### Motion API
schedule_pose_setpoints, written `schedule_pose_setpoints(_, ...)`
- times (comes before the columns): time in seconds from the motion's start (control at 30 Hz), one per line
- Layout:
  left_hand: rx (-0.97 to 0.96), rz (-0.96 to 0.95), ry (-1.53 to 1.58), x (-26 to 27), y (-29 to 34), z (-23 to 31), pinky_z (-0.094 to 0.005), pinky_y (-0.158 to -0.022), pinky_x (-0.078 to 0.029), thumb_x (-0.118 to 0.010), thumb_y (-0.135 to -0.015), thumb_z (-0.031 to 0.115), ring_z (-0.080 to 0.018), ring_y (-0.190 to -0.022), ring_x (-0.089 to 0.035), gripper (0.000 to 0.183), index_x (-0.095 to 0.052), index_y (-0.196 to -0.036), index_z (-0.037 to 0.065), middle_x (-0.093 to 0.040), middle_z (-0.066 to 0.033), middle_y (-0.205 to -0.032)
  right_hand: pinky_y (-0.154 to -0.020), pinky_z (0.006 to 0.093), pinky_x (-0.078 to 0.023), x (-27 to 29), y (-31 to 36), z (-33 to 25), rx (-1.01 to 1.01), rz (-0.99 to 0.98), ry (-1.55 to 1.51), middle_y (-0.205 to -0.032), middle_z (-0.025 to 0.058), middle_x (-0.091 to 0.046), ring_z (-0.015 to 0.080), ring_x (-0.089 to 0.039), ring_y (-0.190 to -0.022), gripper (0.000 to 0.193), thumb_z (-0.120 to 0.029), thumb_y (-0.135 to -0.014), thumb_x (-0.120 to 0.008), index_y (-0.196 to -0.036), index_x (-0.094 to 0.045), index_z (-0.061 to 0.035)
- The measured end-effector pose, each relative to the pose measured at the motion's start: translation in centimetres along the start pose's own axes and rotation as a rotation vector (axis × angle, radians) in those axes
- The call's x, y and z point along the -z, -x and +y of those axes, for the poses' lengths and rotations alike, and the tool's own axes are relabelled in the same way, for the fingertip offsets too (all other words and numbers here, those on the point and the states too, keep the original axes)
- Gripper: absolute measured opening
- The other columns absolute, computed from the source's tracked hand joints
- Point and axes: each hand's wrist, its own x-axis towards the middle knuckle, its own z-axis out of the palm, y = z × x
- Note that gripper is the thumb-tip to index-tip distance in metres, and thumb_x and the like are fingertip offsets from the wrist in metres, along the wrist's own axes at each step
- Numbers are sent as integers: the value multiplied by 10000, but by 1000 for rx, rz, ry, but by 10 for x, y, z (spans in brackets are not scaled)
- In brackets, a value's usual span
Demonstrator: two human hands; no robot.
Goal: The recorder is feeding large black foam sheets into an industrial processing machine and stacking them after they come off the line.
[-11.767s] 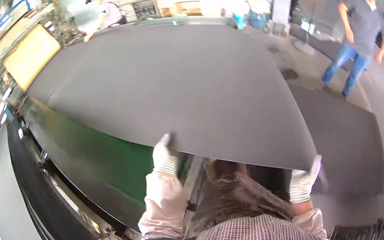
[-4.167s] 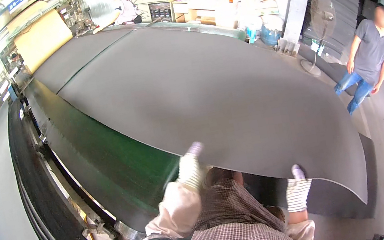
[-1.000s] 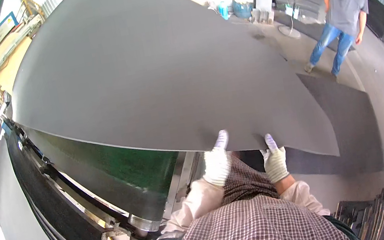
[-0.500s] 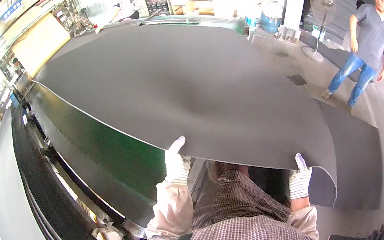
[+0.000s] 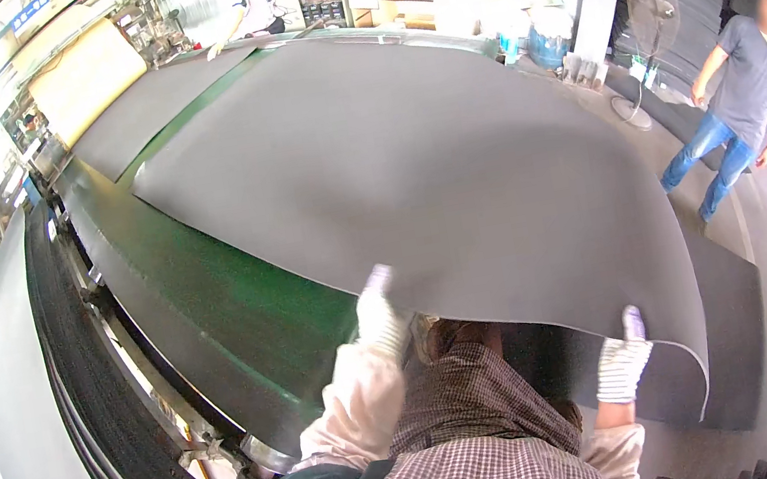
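Note:
A large dark grey flexible sheet [image 5: 433, 170] stretches over the green work surface [image 5: 240, 294] and past its right side, where its near right corner curls down. My left hand [image 5: 381, 319], in a striped white glove, grips the near edge with the thumb on top. Farther right along that edge, my gloved right hand [image 5: 624, 362] holds the sheet the same way, thumb up. The fingers of both hands are hidden beneath the sheet. Beyond a green gap, another dark grey sheet [image 5: 149, 111] lies at the far left, by a cream roll or panel [image 5: 88, 81].
A person [image 5: 249, 8] stands at the far end, one arm reaching to the far sheet. Another person [image 5: 749, 87] stands on the right near a floor fan [image 5: 651, 7]. Dark strips [image 5: 114, 386] lie along the left side. Another dark sheet [image 5: 732, 323] lies low at the right.
The large sheet has shifted right and toward me in my hands. A green gap now separates it from the far-left sheet. Both hands have moved slightly right.

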Motion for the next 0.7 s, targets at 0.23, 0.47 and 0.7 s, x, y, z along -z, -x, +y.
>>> schedule_pose_setpoints(0.23, 0, -87, -89, -5, -5, -8, -480, -948, -436, -561, -890, 173, -330, -1027, -557, 340, -497, -1134, -54, -577, -188, -1100, -854, 330, -446, -35, 41, -31, 144, -222, -262, -1112, 96, -574, 201, -546, -897, 522, -187, -796, -698, -1253, -497, -35)
schedule_pose_setpoints(0.47, -21, 48, -69, 17, 7, 9, -425, -938, -465, -615, -878, 274, -293, -1009, -580, 412, -490, -1164, 4, -625, -138, -1010, -395, 192, -337, 63, -16, 30, -55, -145, -112, -593, -34, -388, 49, -304, -423, 555, -437, -911, -481, -1339, -449, -85)
schedule_pose_setpoints(0.7, 110, 36, -757, -52, 67, -29, -219, -443, -383, -646, -848, 336, -103, -482, -414, 283, -578, -959, 84, -522, -2, -669, -822, 358, -488, -32, 71, 38, 48, -650, 426, -976, 127, -660, 242, -633, -871, 368, -263, -805, -701, -1063, -624, -12)
